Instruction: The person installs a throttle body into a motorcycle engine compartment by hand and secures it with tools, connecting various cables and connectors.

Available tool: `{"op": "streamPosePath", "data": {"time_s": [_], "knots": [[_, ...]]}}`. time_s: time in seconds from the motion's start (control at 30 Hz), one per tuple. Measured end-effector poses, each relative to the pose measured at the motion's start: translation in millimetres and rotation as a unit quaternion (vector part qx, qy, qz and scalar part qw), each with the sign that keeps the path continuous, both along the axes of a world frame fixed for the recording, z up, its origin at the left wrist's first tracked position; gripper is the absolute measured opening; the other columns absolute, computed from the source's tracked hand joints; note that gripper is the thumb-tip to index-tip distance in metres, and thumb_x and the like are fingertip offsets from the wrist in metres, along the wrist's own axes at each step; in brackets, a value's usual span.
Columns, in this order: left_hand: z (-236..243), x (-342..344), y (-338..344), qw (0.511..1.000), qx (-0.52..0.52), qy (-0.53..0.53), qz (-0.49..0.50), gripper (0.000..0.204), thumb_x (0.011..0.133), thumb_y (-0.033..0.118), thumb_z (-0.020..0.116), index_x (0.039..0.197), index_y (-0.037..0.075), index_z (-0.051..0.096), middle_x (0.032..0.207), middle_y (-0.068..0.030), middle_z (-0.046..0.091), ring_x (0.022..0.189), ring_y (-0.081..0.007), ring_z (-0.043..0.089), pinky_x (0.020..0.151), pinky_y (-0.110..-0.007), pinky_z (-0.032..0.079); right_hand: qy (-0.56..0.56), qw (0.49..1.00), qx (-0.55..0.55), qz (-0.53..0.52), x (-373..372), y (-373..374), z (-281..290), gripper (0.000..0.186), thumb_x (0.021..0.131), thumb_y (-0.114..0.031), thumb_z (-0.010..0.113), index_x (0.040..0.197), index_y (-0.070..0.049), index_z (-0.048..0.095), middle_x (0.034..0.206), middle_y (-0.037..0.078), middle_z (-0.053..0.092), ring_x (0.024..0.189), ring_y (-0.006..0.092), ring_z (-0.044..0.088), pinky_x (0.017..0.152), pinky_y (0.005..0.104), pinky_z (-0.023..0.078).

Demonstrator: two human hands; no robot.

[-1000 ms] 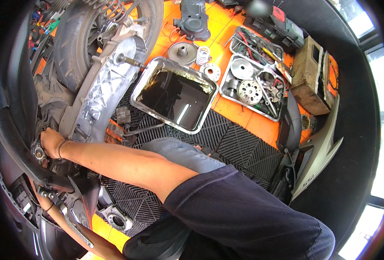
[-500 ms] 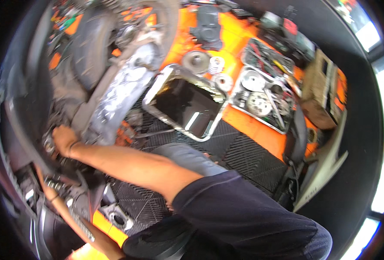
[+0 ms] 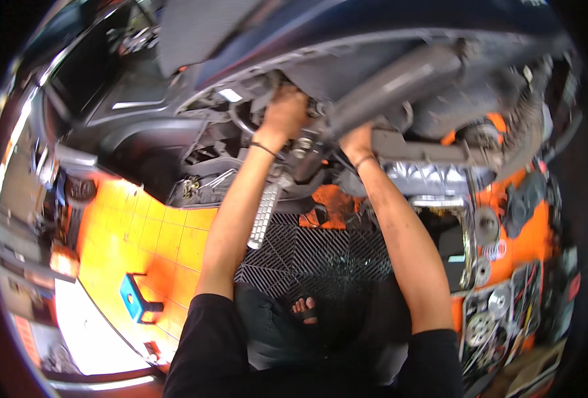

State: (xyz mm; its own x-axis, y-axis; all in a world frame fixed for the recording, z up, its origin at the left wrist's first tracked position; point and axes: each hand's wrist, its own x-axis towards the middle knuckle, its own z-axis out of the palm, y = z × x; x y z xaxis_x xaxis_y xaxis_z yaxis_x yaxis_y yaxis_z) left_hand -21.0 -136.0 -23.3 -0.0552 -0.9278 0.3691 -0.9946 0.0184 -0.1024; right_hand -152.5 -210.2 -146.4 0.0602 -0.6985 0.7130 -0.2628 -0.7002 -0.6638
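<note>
Both my arms reach up into the open side of a scooter with a dark body panel (image 3: 373,30). My left hand (image 3: 286,111) is among the frame parts under the panel, blurred, with its fingers out of sight. Close beside it a thick dark grey tube (image 3: 393,89) runs slantwise. My right hand (image 3: 356,140) is just below this tube, near its lower end, its fingers hidden behind the parts. Whether either hand grips anything does not show. A metal bolt or fitting (image 3: 302,146) sits between the two hands.
A silvery engine cover (image 3: 420,180) lies to the right, above a metal-rimmed tray of dark liquid (image 3: 467,265). Farther right, a parts tray (image 3: 465,312) holds discs and tools. A blue stool (image 3: 132,298) stands on the orange floor at left. Black matting (image 3: 320,255) lies below.
The view has swung from the trays on the right to the scooter straight ahead. Both hands now show at the scooter's underside; earlier the left hand was hidden.
</note>
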Motion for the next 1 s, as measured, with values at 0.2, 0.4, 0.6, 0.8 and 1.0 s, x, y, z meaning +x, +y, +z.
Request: {"op": "streamPosePath", "data": {"time_s": [0.2, 0.4, 0.6, 0.8, 1.0], "knots": [[-9, 14, 15, 0.997, -0.011, 0.071, -0.015, 0.053, 0.072, 0.024, 0.079, 0.115, -0.002, 0.061, 0.13, -0.023, 0.052, 0.131, -0.0399, 0.043, 0.107, -0.043, 0.041, 0.084, 0.993, 0.067, 0.042, 3, 22, 8, 0.028, 0.086, -0.025, 0.061, 0.101, -0.001, 0.064, 0.109, 0.018, 0.065, 0.109, 0.0365, 0.057, 0.096, 0.0443, 0.04], [-2, 11, 22, 0.995, 0.033, 0.099, 0.006, 0.067, 0.07, 0.029, 0.078, 0.127, 0.001, 0.055, 0.136, -0.0242, 0.048, 0.134, -0.0411, 0.038, 0.114, -0.043, 0.031, 0.035, 0.973, 0.163, 0.16, -8, 0, -3, 0.027, 0.09, -0.02, 0.06, 0.109, 0.0, 0.064, 0.11, 0.013, 0.065, 0.106, 0.024, 0.057, 0.096, 0.0357, 0.042], [-7, 7, 12, 0.994, 0.023, 0.107, -0.015, 0.059, 0.072, 0.024, 0.076, 0.12, -0.004, 0.059, 0.134, -0.0258, 0.049, 0.135, -0.0407, 0.037, 0.115, -0.042, 0.029, 0.039, 0.986, 0.112, 0.118, 1, -31, -38, 0.018, 0.092, -0.009, 0.056, 0.106, -0.002, 0.064, 0.104, 0.006, 0.063, 0.097, 0.0164, 0.057, 0.092, 0.0306, 0.045], [0, 11, 29, 0.991, 0.032, 0.13, 0.013, 0.051, 0.073, 0.021, 0.075, 0.116, -0.002, 0.061, 0.137, -0.0234, 0.047, 0.138, -0.0388, 0.034, 0.11, -0.043, 0.038, 0.006, 0.969, 0.201, 0.141, 8, -20, -35, 0.021, 0.091, -0.01, 0.058, 0.11, -0.002, 0.061, 0.104, 0.006, 0.062, 0.094, 0.0166, 0.058, 0.084, 0.0312, 0.049], [-1, 10, 29, 0.989, 0.031, 0.144, 0.005, 0.049, 0.071, 0.019, 0.076, 0.113, -0.003, 0.062, 0.132, -0.0227, 0.051, 0.136, -0.039, 0.037, 0.107, -0.043, 0.041, -0.13, 0.923, 0.269, 0.243, 7, -13, -20, 0.02, 0.091, -0.009, 0.056, 0.109, -0.002, 0.061, 0.099, 0.007, 0.063, 0.092, 0.0175, 0.061, 0.081, 0.0311, 0.051]]}}
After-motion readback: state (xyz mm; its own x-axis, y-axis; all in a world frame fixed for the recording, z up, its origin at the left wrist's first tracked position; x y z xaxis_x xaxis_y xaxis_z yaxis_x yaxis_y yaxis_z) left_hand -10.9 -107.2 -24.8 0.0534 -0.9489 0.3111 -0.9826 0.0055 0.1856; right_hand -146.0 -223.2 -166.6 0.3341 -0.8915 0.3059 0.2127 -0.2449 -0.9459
